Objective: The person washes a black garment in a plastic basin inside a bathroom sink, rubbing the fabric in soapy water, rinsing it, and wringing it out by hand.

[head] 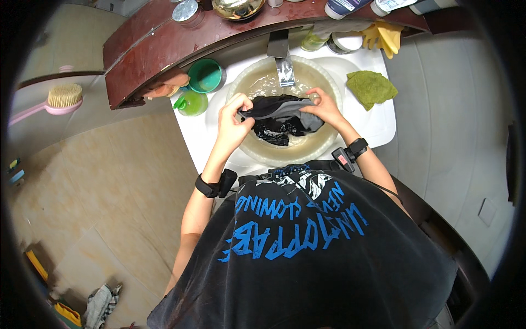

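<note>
A wet black and grey cloth garment [283, 117] hangs between my hands over a round, pale plastic basin [283, 155]. My left hand [236, 117] pinches its edge at the left between thumb and fingers. At the right, my right hand [324, 107] holds the grey edge between thumb and forefinger. The lower part of the garment rests in the water [263, 84]. Directly beyond it, a flat metal faucet [283, 61] reaches over the basin, with water at its mouth. Folds hide the garment's exact kind.
The basin stands in a white washbasin [382, 123]. A green cup [205, 76] and green pump bottle [192, 103] stand left; a green cloth [372, 88] lies right. Yellow rubber gloves [382, 37] hang near jars under a dark red shelf [164, 45]. A pink-handled brush [65, 98] is far left.
</note>
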`<act>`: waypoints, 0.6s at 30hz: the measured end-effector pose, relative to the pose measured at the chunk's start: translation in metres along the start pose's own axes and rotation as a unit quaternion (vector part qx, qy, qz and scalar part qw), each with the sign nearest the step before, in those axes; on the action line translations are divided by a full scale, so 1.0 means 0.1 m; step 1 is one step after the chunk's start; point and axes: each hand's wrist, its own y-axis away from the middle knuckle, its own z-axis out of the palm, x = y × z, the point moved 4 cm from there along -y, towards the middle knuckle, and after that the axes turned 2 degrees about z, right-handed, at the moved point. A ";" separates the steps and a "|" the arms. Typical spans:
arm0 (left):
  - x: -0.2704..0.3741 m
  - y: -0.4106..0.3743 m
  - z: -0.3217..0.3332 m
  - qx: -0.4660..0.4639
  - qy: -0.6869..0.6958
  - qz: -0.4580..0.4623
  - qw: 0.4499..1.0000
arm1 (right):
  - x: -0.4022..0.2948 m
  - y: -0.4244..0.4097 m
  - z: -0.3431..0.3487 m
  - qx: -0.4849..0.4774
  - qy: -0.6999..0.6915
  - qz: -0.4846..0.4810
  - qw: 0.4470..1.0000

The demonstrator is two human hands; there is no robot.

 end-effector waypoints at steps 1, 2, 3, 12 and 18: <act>-0.05 -0.01 0.01 0.005 -0.076 0.015 0.997 | 0.00 0.00 -0.04 0.040 0.073 -0.013 0.996; -0.19 0.00 0.05 -0.025 -0.113 -0.032 0.993 | 0.00 -0.01 -0.07 0.079 0.145 -0.026 0.986; -0.34 0.01 0.12 -0.019 -0.146 -0.018 0.989 | 0.01 -0.01 -0.08 0.116 0.218 -0.036 0.968; -2.05 0.01 0.64 0.072 -0.191 -0.241 0.949 | 0.26 -0.49 0.35 0.131 0.306 -0.079 0.940; -2.32 -0.19 0.95 0.078 0.113 -0.465 0.875 | 0.23 -0.83 0.82 0.020 0.112 0.120 0.986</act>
